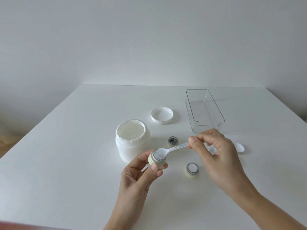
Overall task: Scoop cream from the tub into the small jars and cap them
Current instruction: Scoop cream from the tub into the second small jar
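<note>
An open white tub (132, 143) full of cream stands mid-table. My left hand (141, 176) grips a small cream-coloured jar (157, 161), tilted, just in front of the tub. My right hand (217, 156) pinches the handle of a clear plastic spoon (172, 148) whose bowl, loaded with cream, rests in that jar's mouth. A second small jar (192, 170) filled with cream stands uncapped on the table to the right. A third small jar (172, 140), dark inside, sits behind the spoon.
The tub's white lid (162, 115) lies upside down behind the tub. A clear rectangular plastic tray (204, 110) stands at the back right. Small white caps (239, 147) lie partly hidden behind my right hand. A white wall rises behind the white table (66, 163).
</note>
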`<action>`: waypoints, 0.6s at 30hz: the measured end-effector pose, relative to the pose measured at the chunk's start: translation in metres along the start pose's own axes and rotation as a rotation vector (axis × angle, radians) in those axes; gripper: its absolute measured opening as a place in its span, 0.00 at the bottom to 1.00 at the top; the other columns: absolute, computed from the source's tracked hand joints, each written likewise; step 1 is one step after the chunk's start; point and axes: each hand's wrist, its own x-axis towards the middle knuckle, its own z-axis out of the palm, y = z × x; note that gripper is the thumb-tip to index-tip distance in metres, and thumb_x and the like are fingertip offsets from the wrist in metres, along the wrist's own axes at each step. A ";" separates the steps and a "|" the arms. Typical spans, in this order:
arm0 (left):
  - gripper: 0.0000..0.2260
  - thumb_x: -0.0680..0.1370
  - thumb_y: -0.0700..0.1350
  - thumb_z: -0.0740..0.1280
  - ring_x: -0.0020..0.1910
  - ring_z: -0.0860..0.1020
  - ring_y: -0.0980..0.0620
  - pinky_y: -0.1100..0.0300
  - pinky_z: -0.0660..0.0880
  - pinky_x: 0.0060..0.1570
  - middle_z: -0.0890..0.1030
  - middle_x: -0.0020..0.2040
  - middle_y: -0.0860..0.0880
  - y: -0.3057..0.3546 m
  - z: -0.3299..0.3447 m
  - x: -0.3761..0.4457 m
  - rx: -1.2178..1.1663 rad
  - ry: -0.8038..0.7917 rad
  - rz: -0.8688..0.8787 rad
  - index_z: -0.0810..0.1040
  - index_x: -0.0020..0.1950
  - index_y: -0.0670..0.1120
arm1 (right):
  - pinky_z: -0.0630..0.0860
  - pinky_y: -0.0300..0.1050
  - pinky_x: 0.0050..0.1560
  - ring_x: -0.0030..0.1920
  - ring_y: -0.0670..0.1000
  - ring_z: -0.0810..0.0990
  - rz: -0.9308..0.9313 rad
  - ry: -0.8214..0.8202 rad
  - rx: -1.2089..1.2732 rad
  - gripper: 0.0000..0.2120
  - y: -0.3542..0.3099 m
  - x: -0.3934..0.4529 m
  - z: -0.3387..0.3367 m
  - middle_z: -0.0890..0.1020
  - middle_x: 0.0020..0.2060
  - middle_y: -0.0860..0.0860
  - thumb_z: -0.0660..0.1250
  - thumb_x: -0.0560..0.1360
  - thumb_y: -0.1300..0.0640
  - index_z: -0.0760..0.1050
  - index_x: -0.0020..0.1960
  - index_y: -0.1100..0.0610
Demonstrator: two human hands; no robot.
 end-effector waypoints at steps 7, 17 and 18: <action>0.25 0.63 0.55 0.81 0.43 0.85 0.48 0.61 0.80 0.44 0.85 0.45 0.44 0.003 0.001 0.000 0.006 -0.045 -0.054 0.84 0.55 0.43 | 0.66 0.37 0.50 0.44 0.39 0.73 0.041 -0.043 0.088 0.12 0.001 0.001 -0.001 0.78 0.39 0.39 0.65 0.75 0.48 0.80 0.35 0.48; 0.24 0.68 0.58 0.77 0.41 0.84 0.49 0.61 0.80 0.43 0.84 0.45 0.40 0.001 0.001 0.000 0.001 -0.082 -0.069 0.84 0.53 0.39 | 0.65 0.25 0.46 0.46 0.38 0.74 -0.009 0.012 0.085 0.12 0.001 0.001 -0.003 0.78 0.38 0.41 0.64 0.73 0.43 0.81 0.37 0.47; 0.24 0.68 0.58 0.77 0.41 0.84 0.50 0.61 0.80 0.43 0.84 0.44 0.40 0.001 0.001 0.000 0.002 -0.090 -0.070 0.84 0.52 0.39 | 0.65 0.25 0.46 0.46 0.38 0.74 -0.009 0.011 0.088 0.12 0.002 0.001 -0.003 0.78 0.38 0.40 0.65 0.74 0.42 0.81 0.37 0.47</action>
